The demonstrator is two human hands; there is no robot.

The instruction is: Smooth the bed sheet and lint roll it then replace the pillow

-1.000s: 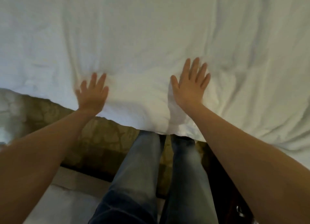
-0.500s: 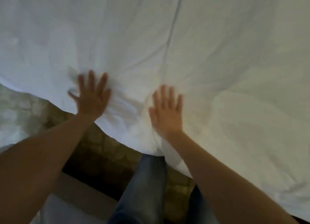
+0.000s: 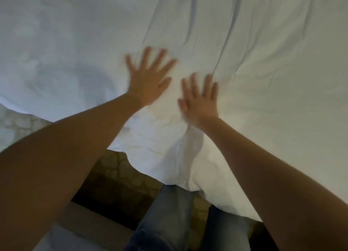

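The left hand (image 3: 149, 81) lies flat with fingers spread on the white bed sheet (image 3: 263, 81), and the right hand (image 3: 200, 98) lies just beside it, fingers straight and slightly apart (both blurred). Long creases run from the hands toward the bed's far edge. At the near edge the sheet hangs crumpled over the patterned bed side (image 3: 120, 175), by the person's jeans (image 3: 165, 217).

I log the sheet (image 3: 263, 81) under the left hand (image 3: 148, 81) and right hand (image 3: 201, 102) as plain white. Behind the wrists, the bed side (image 3: 120, 175) shows an olive-tan cobble pattern; jeans (image 3: 165, 222) faded blue-grey.
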